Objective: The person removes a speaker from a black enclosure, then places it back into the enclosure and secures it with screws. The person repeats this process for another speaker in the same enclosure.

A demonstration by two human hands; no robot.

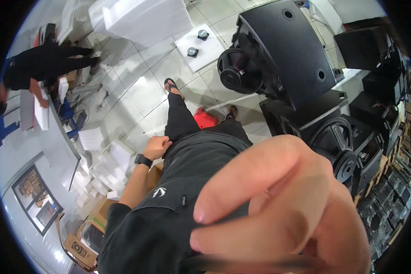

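Observation:
My right hand (pixel 278 201) is raised very close in front, large in view, with its fingers bent. A narrow gap shows between its two nearest fingertips, and I see nothing in it. A dark blurred band (pixel 255 262) crosses below this hand; what it is I cannot make out. Down beside my hip, my left hand (pixel 156 147) has its fingers curled in against my dark clothing (pixel 187 125). Whatever its fingertips hold, if anything, is hidden. A black watch (pixel 144 160) is on my left wrist.
A black loudspeaker cabinet (pixel 292 41) with a round speaker driver (pixel 235 73) stands ahead right; another driver (pixel 345 166) is nearer. A white foam sheet (pixel 194 64) bears two small round parts. A red object (pixel 206 118) lies by my feet. Another person (pixel 36 66) stands far left.

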